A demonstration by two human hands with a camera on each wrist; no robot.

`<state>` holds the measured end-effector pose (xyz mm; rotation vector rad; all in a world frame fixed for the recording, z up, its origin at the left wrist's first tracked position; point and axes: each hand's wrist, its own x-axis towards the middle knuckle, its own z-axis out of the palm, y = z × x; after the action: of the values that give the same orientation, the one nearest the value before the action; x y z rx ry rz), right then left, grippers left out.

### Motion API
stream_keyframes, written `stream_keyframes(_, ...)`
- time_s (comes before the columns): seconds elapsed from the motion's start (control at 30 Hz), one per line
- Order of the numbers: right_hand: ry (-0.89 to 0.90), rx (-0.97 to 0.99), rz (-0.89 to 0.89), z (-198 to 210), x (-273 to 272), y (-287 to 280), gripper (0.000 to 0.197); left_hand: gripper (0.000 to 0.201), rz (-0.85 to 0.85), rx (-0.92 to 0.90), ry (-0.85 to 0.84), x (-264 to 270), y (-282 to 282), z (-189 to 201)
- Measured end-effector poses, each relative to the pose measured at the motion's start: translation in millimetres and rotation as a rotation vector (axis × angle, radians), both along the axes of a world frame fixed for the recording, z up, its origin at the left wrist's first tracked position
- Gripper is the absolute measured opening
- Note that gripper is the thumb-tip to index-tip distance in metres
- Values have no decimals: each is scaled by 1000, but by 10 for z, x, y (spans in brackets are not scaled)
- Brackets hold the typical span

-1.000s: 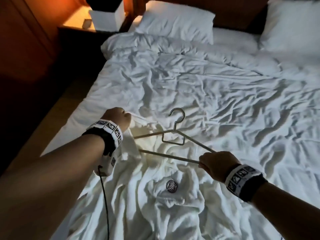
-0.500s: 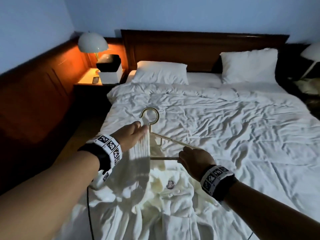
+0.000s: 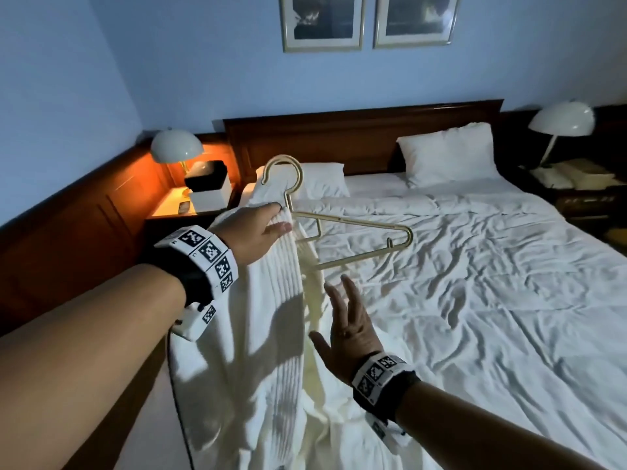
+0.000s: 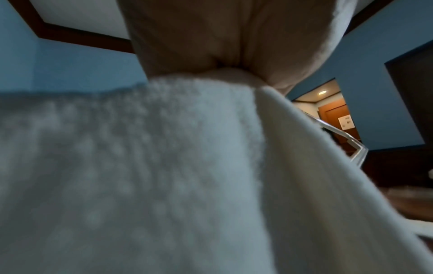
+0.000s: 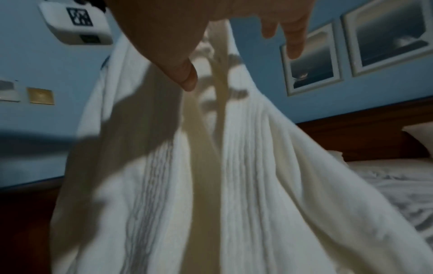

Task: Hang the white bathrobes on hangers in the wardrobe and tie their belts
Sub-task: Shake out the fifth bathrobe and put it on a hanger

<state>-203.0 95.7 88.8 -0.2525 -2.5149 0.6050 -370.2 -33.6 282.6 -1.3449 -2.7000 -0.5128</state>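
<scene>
Left hand (image 3: 252, 228) gripping raised bathrobe (image 3: 271, 334), right hand (image 3: 351, 329) splayed.

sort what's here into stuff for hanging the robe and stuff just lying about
For the job:
- robe, lifted off the bed
- hanger, gold, one side under the robe
- left hand, holding robe and hanger at the hook
- right hand, open, holding nothing

Just lying about:
- pillows
- lamps
- box on the nightstand
- pictures

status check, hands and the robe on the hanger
Left hand grips bathrobe at hanger neck, held above bed. Right hand open, holding nothing. Nothing in the way.
</scene>
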Motion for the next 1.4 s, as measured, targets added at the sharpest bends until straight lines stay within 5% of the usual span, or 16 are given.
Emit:
stream_keyframes(0.13,-247,-311,-201,130,-93,35,94,46,-85,64,-91,179,16,133)
stream_keyframes(0.27,-443,-350,-252,257,-133,323,31,48,-153,87,-107,285,5,162)
stream_keyframes(0.33,-502,-272,-283,241,-63,593,24,60,-135,37,-78,223,-95,155)
stream_keyframes(0.4,-508,-226,-311,308,49,871,29,73,-108,-38,-54,164,-201,115)
stream_keyframes(0.53,-414,-159,-317,618,174,1333,25,37,-148,-202,45,136,-295,-131)
stream_keyframes(0.7,-331,-43,-303,1120,122,1547,25,33,-90,-294,230,-14,-231,-467)
stream_keyframes(0.8,-297,-33,-255,1392,119,1414,27,29,31,-207,307,-61,-117,-518)
stream_keyframes(0.9,-416,-201,22,1465,135,1138,23,28,106,-32,271,-63,-12,-440)
stream_keyframes(1.0,-354,-39,209,1337,67,965,17,23,50,150,220,-15,51,-359)
stream_keyframes(1.07,-145,109,130,1291,-36,997,42,23,-30,188,177,29,84,-315)
stream_keyframes(1.2,-124,266,166,1292,-173,1065,78,30,-124,218,96,119,137,-232)
stream_keyframes(1.4,117,504,289,1336,-269,1102,54,33,-191,304,8,102,80,-232)
